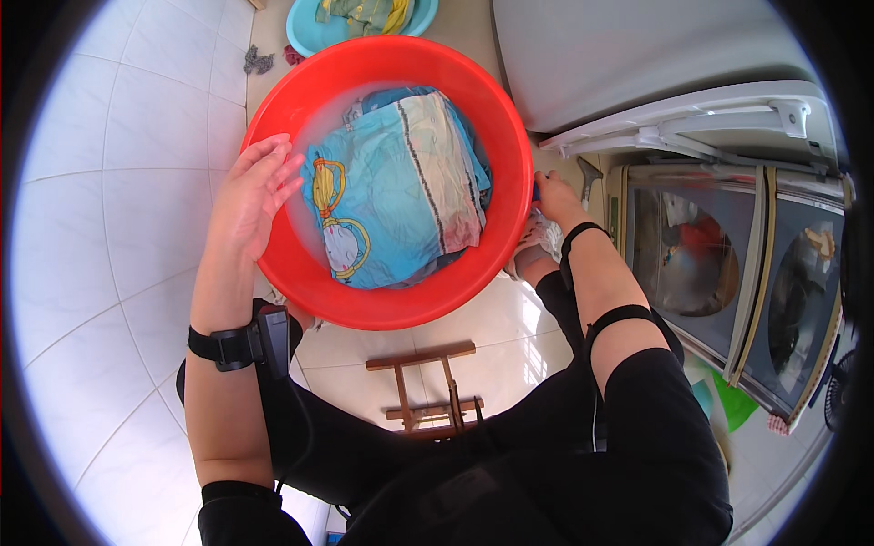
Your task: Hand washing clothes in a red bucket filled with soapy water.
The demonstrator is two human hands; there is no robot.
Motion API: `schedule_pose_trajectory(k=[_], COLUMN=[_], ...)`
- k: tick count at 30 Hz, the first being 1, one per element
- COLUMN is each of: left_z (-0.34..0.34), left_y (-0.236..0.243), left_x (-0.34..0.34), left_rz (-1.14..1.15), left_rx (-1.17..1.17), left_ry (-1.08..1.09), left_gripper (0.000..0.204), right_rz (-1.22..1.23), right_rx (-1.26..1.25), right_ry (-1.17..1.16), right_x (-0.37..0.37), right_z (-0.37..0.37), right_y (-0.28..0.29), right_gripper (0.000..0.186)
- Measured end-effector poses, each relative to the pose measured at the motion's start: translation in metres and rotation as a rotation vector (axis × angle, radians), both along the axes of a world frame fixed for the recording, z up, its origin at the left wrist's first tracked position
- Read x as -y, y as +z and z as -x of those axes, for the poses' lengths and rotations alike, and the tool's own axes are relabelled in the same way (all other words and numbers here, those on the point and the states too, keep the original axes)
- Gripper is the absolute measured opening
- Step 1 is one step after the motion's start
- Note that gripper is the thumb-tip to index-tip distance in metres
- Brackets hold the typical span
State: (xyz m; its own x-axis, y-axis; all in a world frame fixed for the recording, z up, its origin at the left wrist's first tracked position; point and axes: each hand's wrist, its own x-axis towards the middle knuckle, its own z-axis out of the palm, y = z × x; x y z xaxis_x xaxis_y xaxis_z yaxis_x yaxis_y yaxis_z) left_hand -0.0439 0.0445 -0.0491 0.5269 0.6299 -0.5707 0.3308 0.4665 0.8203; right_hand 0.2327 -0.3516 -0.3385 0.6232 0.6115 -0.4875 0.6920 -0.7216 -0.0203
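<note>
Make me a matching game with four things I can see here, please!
1. Big tub
2. Small basin
3. Wooden frame
4. Left hand

A. Brown, below the tub in the picture
B. Open, at the tub's left side
C. Red, with a blue cloth inside
D. Light blue, at the picture's top edge

Pairs: 1-C, 2-D, 3-A, 4-B

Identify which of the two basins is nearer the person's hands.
The red basin, holding the blue patterned cloth: the left hand and right hand are at its opposite sides. The light blue basin lies beyond, cut off by the picture's top.
</note>
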Motion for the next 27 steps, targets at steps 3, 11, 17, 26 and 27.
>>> schedule_pose_trajectory(k=[3,11,17,26,27], left_z=[0.002,0.001,-0.013,-0.023,-0.024], left_y=[0.002,-0.002,0.002,0.001,-0.001], left_x=[-0.002,-0.008,0.001,0.008,0.009], left_rz=[0.010,0.019,0.008,0.026,0.030], left_rx=[0.033,0.067,0.035,0.049,0.046], left_ry=[-0.013,-0.052,-0.029,-0.061,-0.066], left_gripper=[0.037,0.039,0.037,0.038,0.038], right_rz=[0.043,-0.102,-0.028,0.034,0.055], right_rx=[0.033,0.149,-0.040,0.010,-0.042], right_ry=[0.097,0.124,-0.448,-0.529,-0.460], right_x=[-0.004,0.002,-0.004,-0.007,-0.005], right_z=[0.001,-0.009,-0.023,-0.016,-0.017], right_y=[0.004,-0.030,-0.045,-0.042,-0.042], right_gripper=[0.054,0.052,0.059,0.065,0.065])
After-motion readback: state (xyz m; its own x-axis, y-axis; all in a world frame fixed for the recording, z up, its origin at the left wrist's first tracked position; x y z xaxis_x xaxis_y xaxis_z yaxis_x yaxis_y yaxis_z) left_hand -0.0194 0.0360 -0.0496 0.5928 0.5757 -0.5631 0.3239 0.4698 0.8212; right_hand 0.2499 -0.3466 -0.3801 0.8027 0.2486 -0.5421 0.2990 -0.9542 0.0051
